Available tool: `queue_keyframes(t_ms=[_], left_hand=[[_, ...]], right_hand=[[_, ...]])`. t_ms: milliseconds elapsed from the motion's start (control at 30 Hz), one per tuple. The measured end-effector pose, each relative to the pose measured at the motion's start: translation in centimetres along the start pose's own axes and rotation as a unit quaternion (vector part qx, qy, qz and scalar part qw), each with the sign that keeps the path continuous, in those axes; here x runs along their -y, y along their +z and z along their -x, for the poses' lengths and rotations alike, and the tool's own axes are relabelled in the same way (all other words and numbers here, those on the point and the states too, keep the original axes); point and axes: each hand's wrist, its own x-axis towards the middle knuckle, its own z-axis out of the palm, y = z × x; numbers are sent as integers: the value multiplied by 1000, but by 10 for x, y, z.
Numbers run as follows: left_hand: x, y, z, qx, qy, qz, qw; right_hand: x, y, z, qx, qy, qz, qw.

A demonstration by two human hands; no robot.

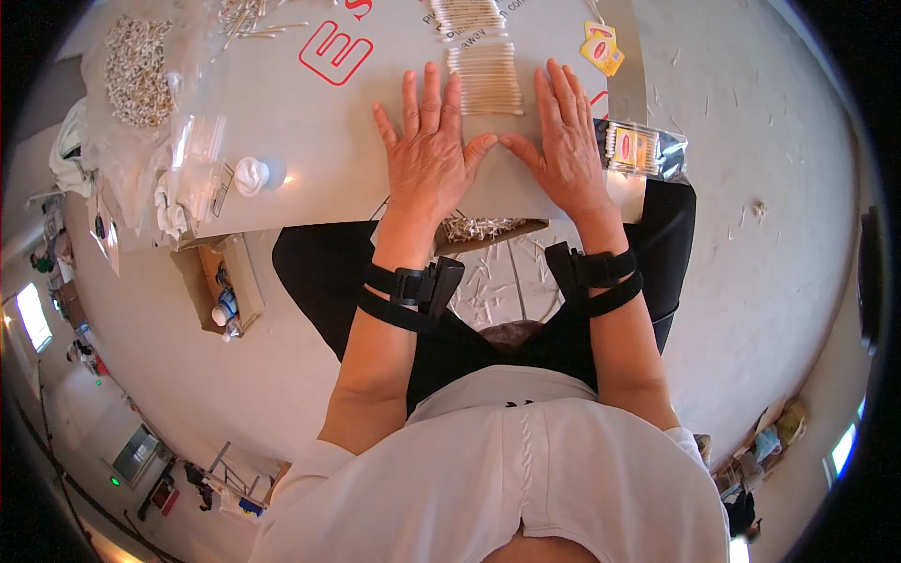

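Flat on the grey-white tabletop (310,169) lies my left hand (427,159), fingers stretched and spread, holding nothing. My right hand (566,150) rests flat too, its fingers straight and close together; the two thumb tips nearly meet. Just beyond and between the hands is a neat side-by-side row of cotton swabs (485,83). The right fingertips are near its right edge. A second row of cotton swabs (467,17) lies farther off, partly cut by the picture's edge. Beside my right hand sits a clear packet (638,148) of swabs with a yellow card inside.
A large clear bag of cotton swabs (141,75) stands at far left, with loose swabs (253,21) nearby. Small clear bags (199,155), a white-topped container (251,175) and yellow cards (602,49) lie about. Under the table are a box of swabs (488,233) and a cardboard box (199,281).
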Motion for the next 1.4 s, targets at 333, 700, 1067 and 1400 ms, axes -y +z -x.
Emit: queue_keyframes(t_ms=[333,700,1067,1400], left_hand=[[-6,-5,0,-9,9,34,999],[-18,-3,-3,-39,19,49,998],[-17,0,-11,-48,32,53,997],[-16,11,-16,-41,37,70,996]], right_hand=[[-3,-1,10,-56,58,-68,994],[-7,3,-11,-158,83,-105,978],[-3,5,-6,-154,79,-120,978],[-4,9,-14,-139,64,-116,981]])
